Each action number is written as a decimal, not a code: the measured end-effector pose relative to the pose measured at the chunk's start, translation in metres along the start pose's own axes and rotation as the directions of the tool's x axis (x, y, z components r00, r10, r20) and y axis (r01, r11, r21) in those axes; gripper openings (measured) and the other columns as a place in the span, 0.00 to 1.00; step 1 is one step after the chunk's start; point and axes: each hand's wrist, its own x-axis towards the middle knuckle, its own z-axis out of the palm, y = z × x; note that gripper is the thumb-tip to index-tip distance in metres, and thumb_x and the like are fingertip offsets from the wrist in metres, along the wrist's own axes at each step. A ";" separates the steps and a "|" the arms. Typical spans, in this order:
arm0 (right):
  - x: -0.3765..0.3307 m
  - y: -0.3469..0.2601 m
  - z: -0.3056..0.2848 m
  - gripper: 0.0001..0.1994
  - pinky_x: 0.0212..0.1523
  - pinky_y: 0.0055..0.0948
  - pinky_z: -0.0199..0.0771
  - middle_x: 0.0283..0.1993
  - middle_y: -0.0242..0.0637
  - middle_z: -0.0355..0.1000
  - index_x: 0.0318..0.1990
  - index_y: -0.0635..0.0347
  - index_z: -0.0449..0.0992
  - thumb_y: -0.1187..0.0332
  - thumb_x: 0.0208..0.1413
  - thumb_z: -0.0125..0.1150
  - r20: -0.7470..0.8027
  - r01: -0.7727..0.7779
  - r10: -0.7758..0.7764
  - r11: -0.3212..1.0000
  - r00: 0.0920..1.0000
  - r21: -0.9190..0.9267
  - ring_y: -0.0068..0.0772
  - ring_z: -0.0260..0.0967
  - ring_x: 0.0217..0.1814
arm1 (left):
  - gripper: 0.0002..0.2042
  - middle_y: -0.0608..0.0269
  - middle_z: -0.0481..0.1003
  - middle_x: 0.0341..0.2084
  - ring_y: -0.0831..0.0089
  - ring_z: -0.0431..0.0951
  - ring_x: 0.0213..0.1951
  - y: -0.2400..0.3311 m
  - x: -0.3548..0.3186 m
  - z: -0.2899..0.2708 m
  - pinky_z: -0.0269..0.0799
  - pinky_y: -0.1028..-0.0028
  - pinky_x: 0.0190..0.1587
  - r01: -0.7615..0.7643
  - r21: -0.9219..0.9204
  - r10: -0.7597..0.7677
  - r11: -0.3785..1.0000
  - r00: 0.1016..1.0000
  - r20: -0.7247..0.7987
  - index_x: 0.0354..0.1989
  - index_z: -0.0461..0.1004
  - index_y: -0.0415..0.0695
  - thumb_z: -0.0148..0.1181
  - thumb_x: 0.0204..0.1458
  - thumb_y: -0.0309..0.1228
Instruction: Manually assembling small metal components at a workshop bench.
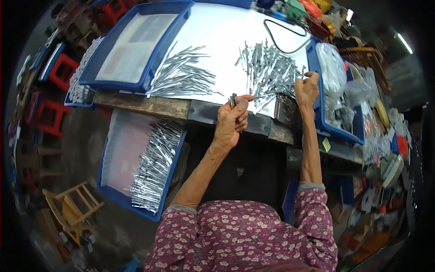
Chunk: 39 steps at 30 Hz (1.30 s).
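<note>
Near the table's front edge, my left hand (pixel 230 123) is closed around a few thin dark metal strips (pixel 233 99), whose ends stick up above the fist; its index finger points right. My right hand (pixel 307 93), raised at the right side of the table, pinches one slim metal strip (pixel 303 70) upright between thumb and fingers. Between and beyond the hands lies a heap of loose metal strips (pixel 272 68) on the white tabletop (pixel 224 31). Another fan-shaped pile of strips (pixel 188 75) lies to the left. The exact kind of these strips is too small to tell.
A blue tray (pixel 145 84) stands at the back left. Lower left, a second blue tray (pixel 156 215) holds many strips. At right, a blue bin (pixel 319 109) contains plastic bags. A black cable loop (pixel 281 50) lies behind the heap. A small wooden chair (pixel 74 211) stands on the floor.
</note>
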 end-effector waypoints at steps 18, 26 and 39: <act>-0.025 -0.156 0.018 0.10 0.25 0.18 0.61 0.25 0.30 0.66 0.35 0.67 0.69 0.71 0.45 0.53 0.777 -0.311 -0.473 0.729 0.415 0.609 0.18 0.60 0.25 | 0.09 0.75 0.62 0.14 0.90 0.53 0.12 0.031 -0.033 -0.031 0.44 0.87 0.13 -0.240 0.074 0.250 0.968 0.955 -0.161 0.29 0.74 0.38 0.60 0.47 0.32; -0.016 -0.177 0.146 0.07 0.31 0.27 0.67 0.28 0.43 0.70 0.31 0.67 0.73 0.75 0.44 0.51 0.431 0.355 -0.615 0.762 0.661 0.542 0.33 0.68 0.28 | 0.09 0.64 0.72 0.23 0.88 0.59 0.15 0.038 -0.053 -0.046 0.50 0.88 0.15 -0.199 0.106 0.212 0.974 0.969 -0.129 0.32 0.72 0.37 0.59 0.48 0.31; -0.010 -0.196 0.160 0.04 0.35 0.42 0.67 0.31 0.53 0.66 0.26 0.68 0.67 0.78 0.40 0.48 0.574 0.646 -0.676 0.701 0.463 0.304 0.53 0.67 0.33 | 0.09 0.65 0.72 0.18 0.90 0.56 0.12 0.042 -0.058 -0.052 0.48 0.89 0.14 -0.169 0.159 0.193 0.973 0.969 -0.153 0.33 0.72 0.38 0.60 0.46 0.29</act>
